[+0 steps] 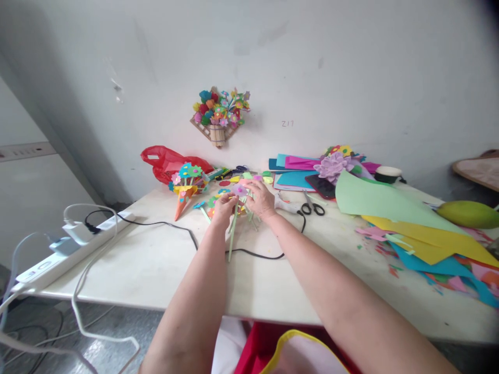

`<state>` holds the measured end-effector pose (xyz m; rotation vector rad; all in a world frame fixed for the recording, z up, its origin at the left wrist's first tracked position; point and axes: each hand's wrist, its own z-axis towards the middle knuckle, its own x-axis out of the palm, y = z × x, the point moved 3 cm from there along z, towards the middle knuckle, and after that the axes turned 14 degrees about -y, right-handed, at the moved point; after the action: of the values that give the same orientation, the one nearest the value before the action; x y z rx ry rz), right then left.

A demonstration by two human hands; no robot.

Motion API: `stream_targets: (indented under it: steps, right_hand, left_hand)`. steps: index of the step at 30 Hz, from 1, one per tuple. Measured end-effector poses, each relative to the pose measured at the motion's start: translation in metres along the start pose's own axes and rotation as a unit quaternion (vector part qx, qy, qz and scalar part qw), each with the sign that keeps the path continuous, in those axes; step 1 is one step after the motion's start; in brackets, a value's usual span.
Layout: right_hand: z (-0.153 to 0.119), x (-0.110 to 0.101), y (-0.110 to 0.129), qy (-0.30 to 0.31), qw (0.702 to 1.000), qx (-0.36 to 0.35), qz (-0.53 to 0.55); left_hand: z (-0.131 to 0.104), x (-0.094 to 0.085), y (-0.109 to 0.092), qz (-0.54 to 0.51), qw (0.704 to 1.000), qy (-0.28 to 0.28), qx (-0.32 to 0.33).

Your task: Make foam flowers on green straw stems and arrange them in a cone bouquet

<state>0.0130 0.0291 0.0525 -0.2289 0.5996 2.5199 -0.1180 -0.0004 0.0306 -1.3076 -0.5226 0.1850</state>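
Note:
A light purple flower (240, 190) with a darker centre is between my two hands, over the middle of the table. My left hand (225, 208) has its fingers closed round the flower's left side, where a pale green stem (233, 234) hangs down. From the right, my right hand (260, 198) touches the flower's other side with fingers bent together. Several colourful flowers with green stems lie behind and under the hands, partly hidden. A white glue gun (286, 204) lies just right of my right hand, its black cord crossing the table.
Black-handled scissors (313, 208) lie right of the glue gun. Coloured foam sheets (421, 234) and scraps cover the right side. An orange cone bouquet (183, 200) and red bag (167, 163) are back left. A power strip (74, 249) runs along the left edge.

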Motion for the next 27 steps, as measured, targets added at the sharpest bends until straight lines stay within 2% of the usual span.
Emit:
stream_targets:
  steps: [6,15,27]
  right_hand:
    - [0.003,0.000,0.000,0.008,0.998,-0.045,-0.037]
    - [0.002,0.004,0.000,0.047,0.995,-0.081,-0.024]
    - [0.006,0.011,-0.002,0.100,0.995,0.009,-0.011]
  left_hand:
    - [-0.002,0.001,0.000,0.008,1.000,0.004,-0.002]
    - [-0.004,0.003,-0.002,-0.003,1.000,0.014,-0.003]
    - [-0.003,0.003,-0.001,0.000,1.000,0.011,0.006]
